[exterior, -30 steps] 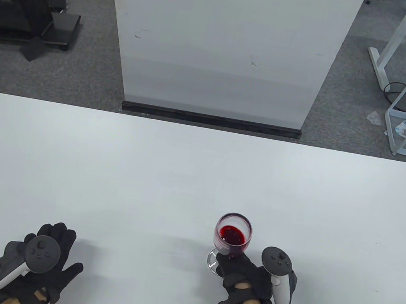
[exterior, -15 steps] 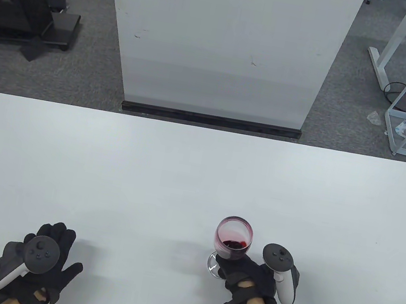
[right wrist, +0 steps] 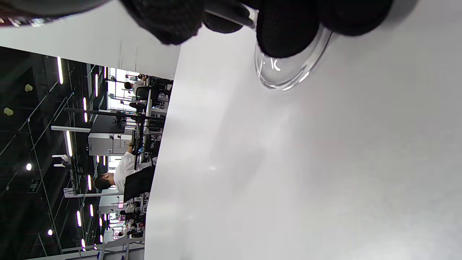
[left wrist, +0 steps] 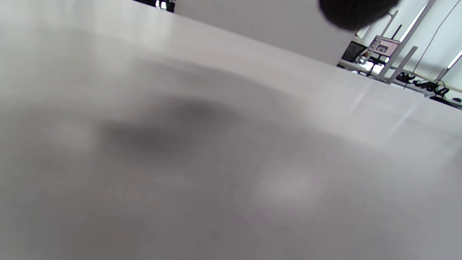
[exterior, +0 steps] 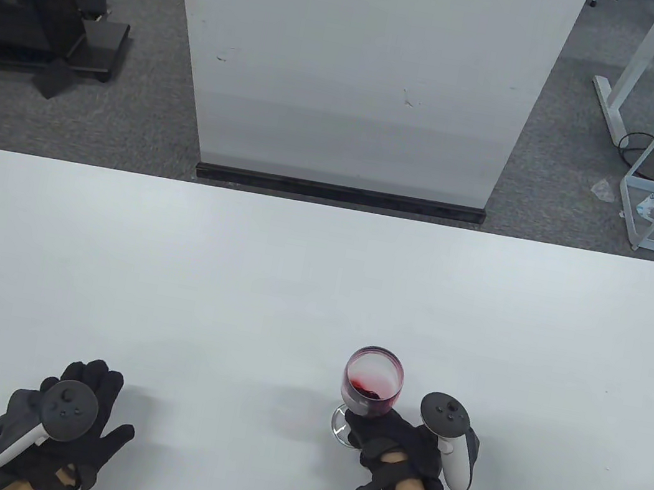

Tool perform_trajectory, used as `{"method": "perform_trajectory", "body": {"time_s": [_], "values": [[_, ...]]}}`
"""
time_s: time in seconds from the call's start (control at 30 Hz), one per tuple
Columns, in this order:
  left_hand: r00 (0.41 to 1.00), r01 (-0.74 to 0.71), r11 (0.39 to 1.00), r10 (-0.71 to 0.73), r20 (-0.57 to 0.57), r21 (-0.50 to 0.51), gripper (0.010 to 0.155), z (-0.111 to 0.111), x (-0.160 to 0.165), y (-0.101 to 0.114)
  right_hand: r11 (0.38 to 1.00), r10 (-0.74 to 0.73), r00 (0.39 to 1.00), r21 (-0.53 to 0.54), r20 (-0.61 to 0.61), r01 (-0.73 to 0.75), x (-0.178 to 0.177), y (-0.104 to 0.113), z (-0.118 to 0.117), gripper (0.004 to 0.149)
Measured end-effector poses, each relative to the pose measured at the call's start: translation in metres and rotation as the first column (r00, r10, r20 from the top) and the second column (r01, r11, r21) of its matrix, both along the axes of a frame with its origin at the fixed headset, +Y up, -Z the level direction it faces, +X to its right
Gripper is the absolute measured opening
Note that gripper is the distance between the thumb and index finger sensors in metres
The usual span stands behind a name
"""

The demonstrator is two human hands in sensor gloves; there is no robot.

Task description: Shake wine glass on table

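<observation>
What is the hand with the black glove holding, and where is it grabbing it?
The right hand holds the wine glass low down, at the stem just above its foot. The left hand holds nothing; it rests on the table.

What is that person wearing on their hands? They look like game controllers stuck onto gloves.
Both hands, the left hand and the right hand, wear black fabric gloves. A tracker with a dark grey round buttoned head and a white handle is strapped to each: left tracker, right tracker. The right forearm is bare skin, with black strapped-on gear at the wrist.
</observation>
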State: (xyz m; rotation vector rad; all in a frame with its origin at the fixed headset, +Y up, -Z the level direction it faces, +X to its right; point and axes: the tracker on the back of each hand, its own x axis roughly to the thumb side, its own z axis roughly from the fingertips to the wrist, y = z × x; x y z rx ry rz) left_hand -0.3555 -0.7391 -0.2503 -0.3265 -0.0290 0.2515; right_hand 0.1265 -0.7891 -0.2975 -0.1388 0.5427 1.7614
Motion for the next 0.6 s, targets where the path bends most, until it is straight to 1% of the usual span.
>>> {"method": "perform_trajectory", "body": {"time_s": [0.13, 0.27, 0.4, 0.5, 0.53, 0.6], "values": [[1.000, 0.004, 1.000, -0.004, 0.002, -0.008, 0.079, 0.000, 0.000, -0.001, 1.000, -0.010, 1.000, 0.000, -0.006, 0.010, 0.001, 0.000, 0.000, 0.060], [1.000, -0.001, 1.000, 0.001, 0.003, -0.002, 0.079, 0.000, 0.000, -0.001, 1.000, 0.012, 1.000, 0.003, 0.001, -0.012, 0.003, 0.005, 0.003, 0.066], [1.000, -0.003, 1.000, 0.003, -0.003, 0.003, 0.079, 0.000, -0.001, 0.000, 0.992, 0.124, 0.992, 0.022, 0.012, -0.124, 0.019, 0.022, 0.010, 0.068], [1.000, -0.001, 1.000, 0.001, 0.002, 0.001, 0.079, 0.000, 0.002, 0.000, 0.986, 0.161, 0.987, 0.041, 0.028, -0.162, 0.036, 0.033, 0.017, 0.066], [1.000, 0.004, 1.000, -0.004, 0.006, 0.005, 0.079, 0.001, 0.003, 0.000, 0.981, 0.185, 0.982, 0.057, 0.027, -0.187, 0.042, 0.036, 0.020, 0.065], [1.000, 0.009, 1.000, -0.010, 0.006, 0.007, 0.079, 0.001, 0.003, 0.000, 0.955, 0.269, 0.963, 0.128, 0.022, -0.269, 0.057, 0.046, 0.026, 0.062]]}}
